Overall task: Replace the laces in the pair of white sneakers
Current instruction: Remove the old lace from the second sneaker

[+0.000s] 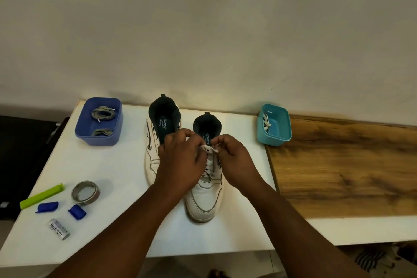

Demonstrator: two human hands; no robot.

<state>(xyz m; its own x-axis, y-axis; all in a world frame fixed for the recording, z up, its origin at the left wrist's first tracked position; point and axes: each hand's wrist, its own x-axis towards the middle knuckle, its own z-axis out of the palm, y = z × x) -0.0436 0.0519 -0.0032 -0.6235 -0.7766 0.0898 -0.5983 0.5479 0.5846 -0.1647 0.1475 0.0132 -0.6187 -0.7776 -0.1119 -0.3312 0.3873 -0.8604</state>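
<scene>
Two white sneakers stand side by side on the white table [108, 165], toes toward me. The left sneaker [154, 142] shows empty eyelets and no lace. A white lace [209, 160] runs through the right sneaker [206, 196]. My left hand [180, 160] and my right hand [234, 158] meet over its upper eyelets, each pinching the lace near the knot. A blue tub [99, 121] at the back left holds two coiled grey laces [102, 113]. A teal tub [274, 124] at the back right holds a white lace [267, 123].
At the table's front left lie a green clip [41, 196], a roll of tape [85, 193], two blue caps [76, 211] and a small silver cylinder [58, 229]. A wooden board [343, 165] adjoins on the right. A wall stands right behind the table.
</scene>
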